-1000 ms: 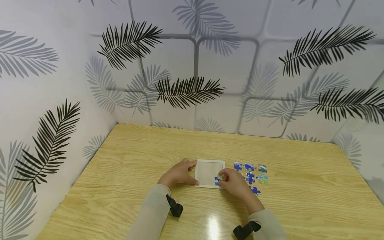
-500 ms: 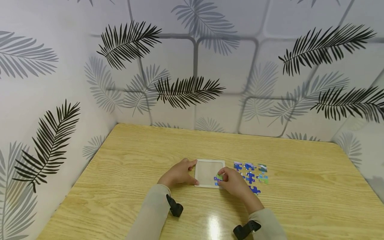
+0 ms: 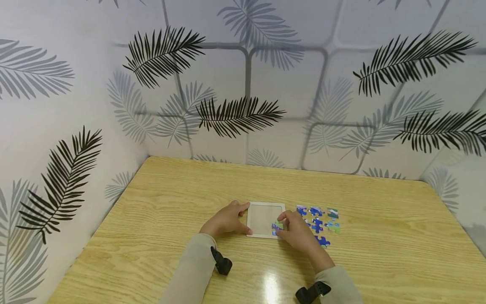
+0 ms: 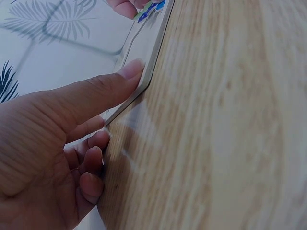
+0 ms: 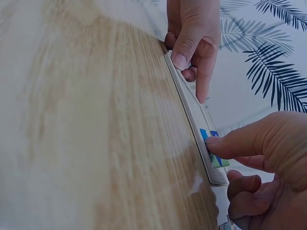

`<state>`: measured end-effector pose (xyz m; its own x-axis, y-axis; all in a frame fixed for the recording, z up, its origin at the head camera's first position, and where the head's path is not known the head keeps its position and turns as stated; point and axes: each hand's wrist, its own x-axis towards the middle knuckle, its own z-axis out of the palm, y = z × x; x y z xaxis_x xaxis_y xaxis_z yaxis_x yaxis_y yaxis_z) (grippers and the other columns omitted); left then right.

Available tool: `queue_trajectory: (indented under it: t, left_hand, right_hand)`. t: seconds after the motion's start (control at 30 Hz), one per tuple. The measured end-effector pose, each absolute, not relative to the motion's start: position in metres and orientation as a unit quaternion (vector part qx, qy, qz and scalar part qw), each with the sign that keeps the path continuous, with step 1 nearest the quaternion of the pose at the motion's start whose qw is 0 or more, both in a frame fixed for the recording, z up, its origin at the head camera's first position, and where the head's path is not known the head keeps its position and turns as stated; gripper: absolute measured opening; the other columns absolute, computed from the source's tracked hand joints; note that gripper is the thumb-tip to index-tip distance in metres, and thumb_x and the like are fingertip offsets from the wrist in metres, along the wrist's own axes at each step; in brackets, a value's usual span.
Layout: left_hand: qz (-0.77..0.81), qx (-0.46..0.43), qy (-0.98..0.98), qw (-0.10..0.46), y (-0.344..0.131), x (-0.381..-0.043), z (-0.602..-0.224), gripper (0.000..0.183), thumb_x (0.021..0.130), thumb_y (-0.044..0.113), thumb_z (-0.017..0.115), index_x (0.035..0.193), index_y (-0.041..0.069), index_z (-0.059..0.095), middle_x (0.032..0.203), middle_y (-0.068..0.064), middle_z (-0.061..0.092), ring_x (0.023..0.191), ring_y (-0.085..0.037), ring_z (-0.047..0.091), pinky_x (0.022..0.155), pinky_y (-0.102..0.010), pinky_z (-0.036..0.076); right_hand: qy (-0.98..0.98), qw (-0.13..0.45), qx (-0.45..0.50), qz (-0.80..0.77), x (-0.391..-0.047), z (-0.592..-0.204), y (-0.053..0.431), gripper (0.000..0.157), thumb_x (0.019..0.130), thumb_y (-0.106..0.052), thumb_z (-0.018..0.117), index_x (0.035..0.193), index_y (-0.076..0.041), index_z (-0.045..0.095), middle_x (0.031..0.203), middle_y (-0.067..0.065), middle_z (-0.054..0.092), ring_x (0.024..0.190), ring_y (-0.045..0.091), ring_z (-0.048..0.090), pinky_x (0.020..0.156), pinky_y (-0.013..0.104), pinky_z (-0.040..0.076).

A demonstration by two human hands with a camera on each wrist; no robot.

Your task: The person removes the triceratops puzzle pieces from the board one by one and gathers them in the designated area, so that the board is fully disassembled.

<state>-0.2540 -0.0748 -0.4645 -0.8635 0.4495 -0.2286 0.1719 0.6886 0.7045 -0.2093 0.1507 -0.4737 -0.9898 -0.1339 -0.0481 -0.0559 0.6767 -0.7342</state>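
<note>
A white square puzzle tray [image 3: 264, 204] lies flat on the table. My left hand [image 3: 226, 219] steadies its left side, the straight thumb pressing the near corner and the index finger at the far corner. In the left wrist view, the other fingers curl loosely beside the edge. At the tray's near right corner, my right hand [image 3: 297, 231] pinches a blue and green jigsaw piece [image 3: 275, 226] between thumb and index finger. The right wrist view shows that thumb lying over the piece [image 5: 221, 163], hiding part of it. The rest of the tray bed is bare.
Several loose jigsaw pieces [image 3: 317, 225] lie right of the tray, some partly hidden behind my right hand. The wooden table [image 3: 182, 185] reaches back to a leaf-patterned wall [image 3: 224, 143]. Both wrists wear black cameras [image 3: 223, 265].
My right fingers shift slightly over the jigsaw piece at the tray's near right corner, uncovering a little more of its green part. The left hand and the tray stay in place.
</note>
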Motion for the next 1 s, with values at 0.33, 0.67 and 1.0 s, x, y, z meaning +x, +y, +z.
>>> queue_trajectory:
  t: [0.33, 0.67, 1.0]
  left_hand:
    - [0.357, 0.170, 0.898, 0.193, -0.075, -0.256, -0.467, 0.092, 0.071, 0.026, 0.084, 0.147, 0.013, 0.034, 0.093, -0.004, 0.039, 0.080, -0.017, 0.039, 0.072, -0.033, 0.033]
    - [0.358, 0.160, 0.898, 0.197, -0.074, -0.256, -0.467, 0.092, 0.071, 0.025, 0.084, 0.147, 0.015, 0.035, 0.094, -0.003, 0.040, 0.082, -0.018, 0.040, 0.073, -0.033, 0.033]
    - [0.362, 0.160, 0.897, 0.200, -0.075, -0.257, -0.468, 0.093, 0.071, 0.025, 0.084, 0.148, 0.015, 0.033, 0.093, -0.003, 0.040, 0.081, -0.018, 0.040, 0.073, -0.033, 0.034]
  right_hand:
    - [0.912, 0.038, -0.058, -0.404, -0.209, -0.475, 0.150, 0.024, 0.080, -0.001, 0.071, 0.099, -0.004, 0.056, 0.090, 0.007, 0.052, 0.078, 0.020, 0.047, 0.068, 0.033, 0.041]
    - [0.896, 0.018, -0.045, -0.440, -0.207, -0.475, 0.153, 0.012, 0.088, 0.000, 0.061, 0.097, -0.006, 0.055, 0.086, 0.007, 0.059, 0.076, 0.019, 0.057, 0.061, 0.030, 0.045]
    - [0.887, 0.008, -0.028, -0.460, -0.206, -0.469, 0.176, 0.011, 0.091, -0.002, 0.059, 0.102, -0.002, 0.058, 0.089, 0.007, 0.058, 0.082, 0.020, 0.057, 0.070, 0.032, 0.048]
